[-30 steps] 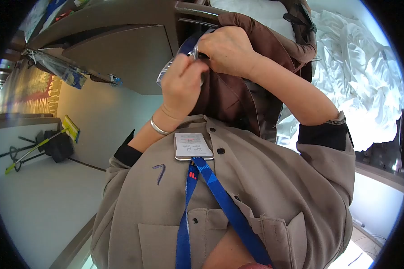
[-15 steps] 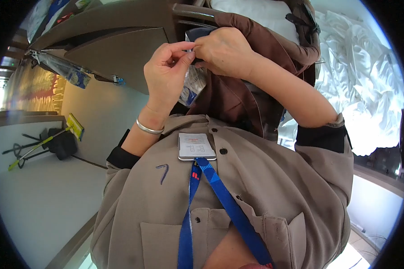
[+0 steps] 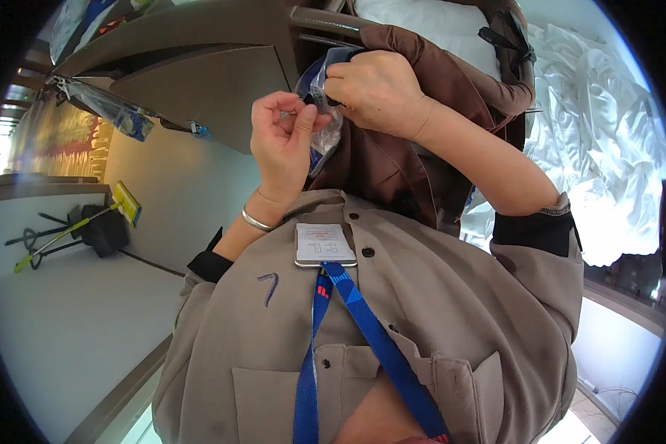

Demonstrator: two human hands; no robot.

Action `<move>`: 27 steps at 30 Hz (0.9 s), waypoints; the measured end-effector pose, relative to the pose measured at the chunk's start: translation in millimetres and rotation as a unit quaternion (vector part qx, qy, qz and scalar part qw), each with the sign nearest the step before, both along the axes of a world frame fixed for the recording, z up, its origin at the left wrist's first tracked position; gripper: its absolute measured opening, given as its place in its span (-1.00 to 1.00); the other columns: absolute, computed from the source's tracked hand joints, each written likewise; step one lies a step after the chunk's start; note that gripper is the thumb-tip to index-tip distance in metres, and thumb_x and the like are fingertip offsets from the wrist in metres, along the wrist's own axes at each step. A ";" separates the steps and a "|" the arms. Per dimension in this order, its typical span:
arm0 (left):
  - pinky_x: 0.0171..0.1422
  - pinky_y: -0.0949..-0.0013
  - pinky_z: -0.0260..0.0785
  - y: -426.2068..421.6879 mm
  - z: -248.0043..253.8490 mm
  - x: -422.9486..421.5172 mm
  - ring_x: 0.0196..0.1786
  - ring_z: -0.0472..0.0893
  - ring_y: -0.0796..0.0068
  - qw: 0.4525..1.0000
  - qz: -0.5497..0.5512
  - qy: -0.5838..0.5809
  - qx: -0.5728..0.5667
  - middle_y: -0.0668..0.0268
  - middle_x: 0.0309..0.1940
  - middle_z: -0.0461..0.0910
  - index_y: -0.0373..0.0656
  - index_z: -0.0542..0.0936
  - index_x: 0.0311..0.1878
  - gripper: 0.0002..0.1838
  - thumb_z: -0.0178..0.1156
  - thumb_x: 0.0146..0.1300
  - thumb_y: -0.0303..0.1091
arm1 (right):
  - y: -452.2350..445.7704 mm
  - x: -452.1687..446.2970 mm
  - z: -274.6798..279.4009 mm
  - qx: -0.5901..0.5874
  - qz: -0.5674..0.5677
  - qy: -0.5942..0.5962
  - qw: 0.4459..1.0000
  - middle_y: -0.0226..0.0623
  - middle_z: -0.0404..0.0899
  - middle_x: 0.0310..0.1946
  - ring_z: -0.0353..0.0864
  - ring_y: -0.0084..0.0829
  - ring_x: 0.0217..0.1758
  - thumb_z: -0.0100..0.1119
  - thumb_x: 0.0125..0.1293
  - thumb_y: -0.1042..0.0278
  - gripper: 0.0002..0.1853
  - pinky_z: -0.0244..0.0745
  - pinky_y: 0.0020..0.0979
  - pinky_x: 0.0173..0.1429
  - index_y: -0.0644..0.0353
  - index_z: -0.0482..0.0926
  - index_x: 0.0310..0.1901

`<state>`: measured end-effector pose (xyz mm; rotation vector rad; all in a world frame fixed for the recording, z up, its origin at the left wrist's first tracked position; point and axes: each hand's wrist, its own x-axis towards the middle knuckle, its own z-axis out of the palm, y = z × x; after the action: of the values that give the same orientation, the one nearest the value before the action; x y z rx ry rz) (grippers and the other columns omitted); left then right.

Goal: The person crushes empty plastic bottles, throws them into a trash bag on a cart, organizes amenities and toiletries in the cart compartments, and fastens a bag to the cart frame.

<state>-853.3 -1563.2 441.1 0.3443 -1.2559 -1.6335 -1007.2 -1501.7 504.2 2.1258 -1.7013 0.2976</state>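
My left hand [image 3: 283,144] is raised at the upper middle, its thumb and fingertips pinched on a small black piece [image 3: 308,98]. To its right, my right hand [image 3: 381,95] has its fingers curled round the top edge of a clear plastic bag [image 3: 325,137] with blue parts. The bag hangs against a brown fabric bag [image 3: 381,159] on the cart. My two hands are close together but apart. What lies under the right fingers is partly hidden.
A grey-brown cart panel [image 3: 207,92] stands at the upper left. White padding [image 3: 429,26] lies in the cart's top. Crumpled white sheets [image 3: 592,140] are at the right. A green mop [image 3: 126,203] and a black dustpan [image 3: 105,231] are at the left wall.
My left hand has shifted down and right since half a second ago and pinches the black piece. The right hand stays near the bag's top, slightly lower.
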 end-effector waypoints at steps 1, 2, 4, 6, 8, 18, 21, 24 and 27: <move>-0.19 0.46 0.59 -2.3 2.9 1.3 -0.28 0.68 0.45 1.000 0.003 0.001 0.002 0.21 -0.34 0.59 -0.34 0.53 -0.12 -0.82 0.28 0.24 -0.55 | -0.6 0.0 0.5 -0.005 0.001 0.004 1.000 -0.50 0.61 -0.46 0.69 -0.37 -0.34 0.34 -0.07 0.23 -0.91 0.56 -0.35 -0.28 -0.03 0.65 -0.51; -0.20 0.46 0.61 -6.9 8.7 4.3 -0.29 0.68 0.43 0.997 -0.043 -0.026 0.065 0.18 -0.30 0.56 -0.36 0.51 -0.10 -0.82 0.24 0.27 -0.54 | -0.8 0.5 -0.1 -0.009 0.001 0.007 1.000 -0.50 0.59 -0.48 0.68 -0.37 -0.34 0.34 -0.08 0.24 -0.91 0.56 -0.35 -0.28 -0.04 0.64 -0.52; -0.21 0.46 0.63 -12.1 18.9 8.4 -0.30 0.69 0.41 0.987 -0.085 -0.051 0.128 0.16 -0.26 0.54 -0.39 0.48 -0.08 -0.81 0.21 0.30 -0.54 | -0.6 -0.3 -2.7 -0.017 0.008 0.011 1.000 -0.51 0.59 -0.48 0.68 -0.38 -0.35 0.33 -0.07 0.22 -0.91 0.56 -0.35 -0.28 -0.04 0.63 -0.52; -0.27 0.48 0.61 -16.3 23.1 10.3 -0.34 0.68 0.48 0.977 -0.104 -0.175 0.068 0.19 -0.24 0.54 -0.39 0.49 -0.07 -0.80 0.21 0.29 -0.54 | -1.1 -3.0 -4.6 -0.029 0.013 0.016 0.999 -0.51 0.58 -0.48 0.67 -0.38 -0.36 0.33 -0.07 0.21 -0.90 0.56 -0.35 -0.29 -0.04 0.62 -0.52; -0.29 0.49 0.60 -20.1 21.6 13.8 -0.37 0.66 0.51 0.975 -0.084 -0.206 0.005 0.22 -0.27 0.56 -0.38 0.51 -0.08 -0.81 0.22 0.27 -0.54 | -0.7 -4.4 -6.5 -0.014 0.016 0.005 1.000 -0.53 0.49 -0.44 0.59 -0.41 -0.34 0.43 -0.20 0.25 -0.72 0.50 -0.34 -0.30 -0.02 0.54 -0.41; -0.35 0.62 0.37 -24.2 6.4 5.1 -0.40 0.53 0.71 0.964 -0.107 -0.244 0.016 0.38 -0.36 0.61 -0.29 0.58 -0.16 -0.89 0.27 0.27 -0.52 | -6.0 2.5 4.5 -0.026 0.018 -0.057 0.998 -0.42 0.57 -0.47 0.66 -0.32 -0.37 0.33 0.03 0.17 -0.84 0.52 -0.30 -0.34 -0.01 0.59 -0.40; -0.30 0.63 0.38 -27.2 8.0 8.8 -0.35 0.52 0.73 0.955 -0.097 -0.281 0.004 0.39 -0.33 0.61 -0.30 0.59 -0.15 -0.88 0.26 0.26 -0.55 | -0.7 4.2 16.4 0.006 0.018 -0.146 0.989 -0.40 0.60 -0.43 0.67 -0.31 -0.34 0.32 0.06 0.19 -0.82 0.52 -0.29 -0.33 0.01 0.58 -0.34; -0.25 0.63 0.40 -27.5 3.6 11.6 -0.31 0.51 0.74 0.959 -0.080 -0.270 -0.036 0.38 -0.30 0.60 -0.31 0.57 -0.12 -0.84 0.26 0.25 -0.58 | 0.7 5.1 18.6 0.038 -0.002 -0.088 0.995 -0.41 0.62 -0.38 0.68 -0.32 -0.31 0.30 0.10 0.22 -0.84 0.53 -0.31 -0.32 0.02 0.57 -0.31; -0.24 0.62 0.40 -28.2 4.5 10.4 -0.30 0.51 0.74 0.968 -0.087 -0.225 -0.064 0.38 -0.27 0.58 -0.31 0.53 -0.08 -0.80 0.25 0.24 -0.61 | 0.1 4.7 12.5 0.085 -0.014 0.011 0.996 -0.45 0.60 -0.36 0.67 -0.34 -0.35 0.26 0.10 0.26 -0.89 0.54 -0.36 -0.33 0.01 0.58 -0.34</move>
<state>-842.8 -1591.4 445.6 0.5584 -1.7659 -1.6653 -1002.5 -1501.6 516.7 2.2128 -1.8005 0.1253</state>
